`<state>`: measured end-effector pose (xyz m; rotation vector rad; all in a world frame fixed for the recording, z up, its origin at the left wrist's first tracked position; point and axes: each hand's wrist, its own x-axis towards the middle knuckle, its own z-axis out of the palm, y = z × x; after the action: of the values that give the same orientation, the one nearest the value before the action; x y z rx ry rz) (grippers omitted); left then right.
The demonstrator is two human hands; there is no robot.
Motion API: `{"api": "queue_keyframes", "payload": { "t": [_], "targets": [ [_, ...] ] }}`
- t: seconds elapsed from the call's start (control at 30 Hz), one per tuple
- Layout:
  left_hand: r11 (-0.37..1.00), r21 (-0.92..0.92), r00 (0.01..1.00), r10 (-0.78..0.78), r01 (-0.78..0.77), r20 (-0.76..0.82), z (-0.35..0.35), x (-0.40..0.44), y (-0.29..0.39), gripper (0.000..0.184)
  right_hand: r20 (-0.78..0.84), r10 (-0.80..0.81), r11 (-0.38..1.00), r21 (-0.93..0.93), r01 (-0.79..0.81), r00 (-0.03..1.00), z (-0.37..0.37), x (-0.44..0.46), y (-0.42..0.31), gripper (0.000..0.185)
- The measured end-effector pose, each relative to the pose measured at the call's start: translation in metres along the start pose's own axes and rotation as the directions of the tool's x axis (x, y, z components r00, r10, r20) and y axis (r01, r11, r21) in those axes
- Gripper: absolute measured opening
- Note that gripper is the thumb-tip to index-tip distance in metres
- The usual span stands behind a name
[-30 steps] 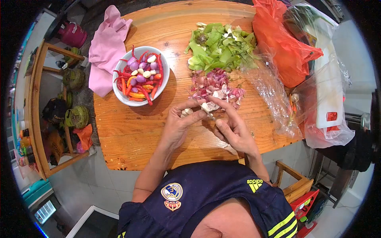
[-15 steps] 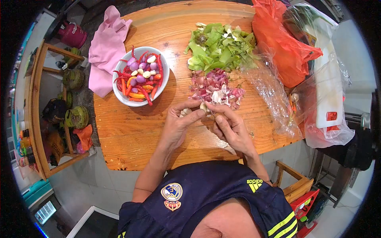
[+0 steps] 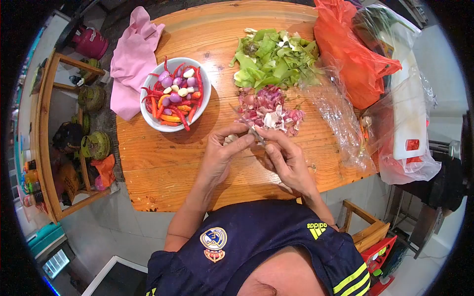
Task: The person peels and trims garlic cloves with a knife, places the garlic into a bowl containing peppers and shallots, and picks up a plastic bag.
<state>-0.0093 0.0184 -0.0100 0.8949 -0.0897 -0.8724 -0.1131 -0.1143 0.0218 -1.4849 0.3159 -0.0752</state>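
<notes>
My left hand is closed, pinching a small garlic clove between thumb and fingertips. More pale garlic shows on the table side of that hand. In my right hand is a small knife, its thin blade slanting up and left across the clove. The two hands meet at the fingertips, just in front of a heap of purple and white skins. To the left stands a white bowl with red and orange chilies, peeled shallots and garlic cloves.
Green peelings lie behind the skins on the wooden table. A pink cloth rests beside the bowl. On the right are an orange plastic bag, clear plastic and a white cutting board in a bag.
The knife blade has turned into view and now lies slanted over the clove. Both hands stay in almost the same place.
</notes>
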Motion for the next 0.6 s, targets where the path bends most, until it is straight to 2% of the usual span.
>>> {"api": "queue_keyframes", "payload": {
  "t": [0.1, 0.3, 0.4, 0.6],
  "targets": [
    [1.000, 0.020, 1.000, -0.003, 0.003, -0.021, -0.002, 0.000, -0.003, 0.020, -0.007, 0.007, 0.985, 0.173, -0.006, 1.000, 0.001, 0.001, 0.007, 0.030],
    [0.999, 0.031, 1.000, -0.028, 0.028, 0.013, 0.003, -0.001, 0.003, 0.023, 0.075, 0.166, 0.918, 0.353, -0.181, 0.983, -0.007, -0.001, 0.001, 0.033],
    [0.998, 0.010, 0.998, -0.055, 0.055, 0.009, 0.003, -0.001, 0.004, 0.023, 0.131, 0.187, 0.877, 0.424, -0.226, 0.974, -0.010, -0.001, 0.000, 0.035],
    [0.990, -0.115, 0.997, -0.078, 0.079, 0.016, 0.007, -0.001, 0.006, 0.022, 0.226, 0.252, 0.690, 0.640, -0.338, 0.941, -0.014, 0.000, -0.002, 0.037]
  ]
}}
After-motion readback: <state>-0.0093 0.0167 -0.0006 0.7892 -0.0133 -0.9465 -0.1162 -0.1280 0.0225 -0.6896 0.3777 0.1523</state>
